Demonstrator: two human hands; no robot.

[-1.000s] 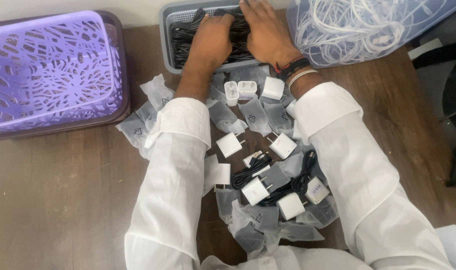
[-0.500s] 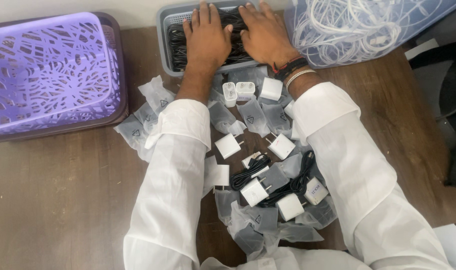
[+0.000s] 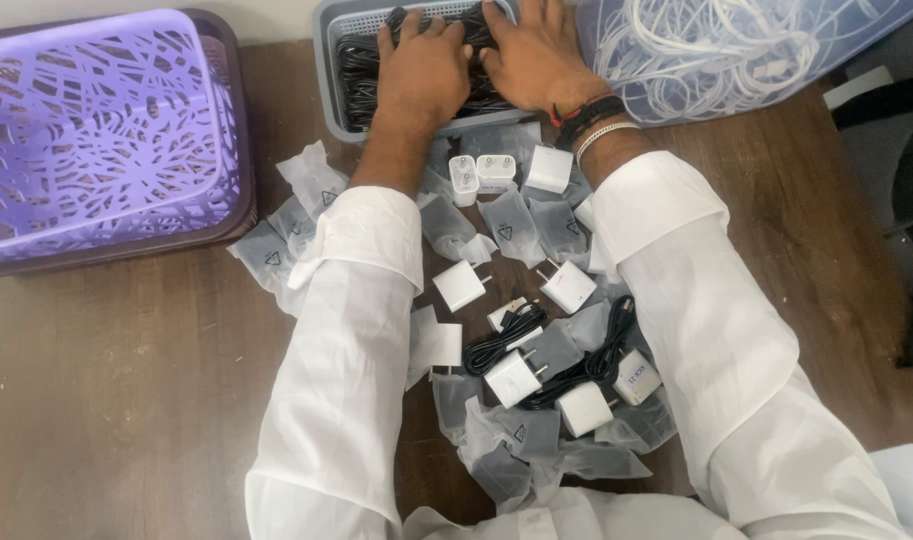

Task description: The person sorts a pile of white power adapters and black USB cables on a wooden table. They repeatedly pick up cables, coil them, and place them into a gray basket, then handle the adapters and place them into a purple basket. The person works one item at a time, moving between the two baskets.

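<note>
Both of my hands lay in the grey tray (image 3: pixel 328 80) at the far edge of the table (image 3: pixel 126 400), pressed flat on the heap of black cables (image 3: pixel 361 75) inside it. My left hand (image 3: pixel 423 68) rested palm down with the fingers spread wide over the coils, gripping nothing that I could make out. My right hand (image 3: pixel 531 55) lay just beside it, also open and flat on the same cables, with a dark band and a silver bracelet at the wrist. My white sleeves (image 3: pixel 346 330) ran back toward me on either side of a scatter on the wood between my arms: small white chargers (image 3: pixel 460 285), a few loose black cords (image 3: pixel 501 340) and many empty clear plastic bags (image 3: pixel 276 255), some under my forearms. To the left of the tray stood a purple basket (image 3: pixel 96 130) with an open lattice pattern, well apart from my hands. To the right, touching the tray's side, a clear bin (image 3: pixel 736 50) held a tangle of white cables (image 3: pixel 676 40).
</note>
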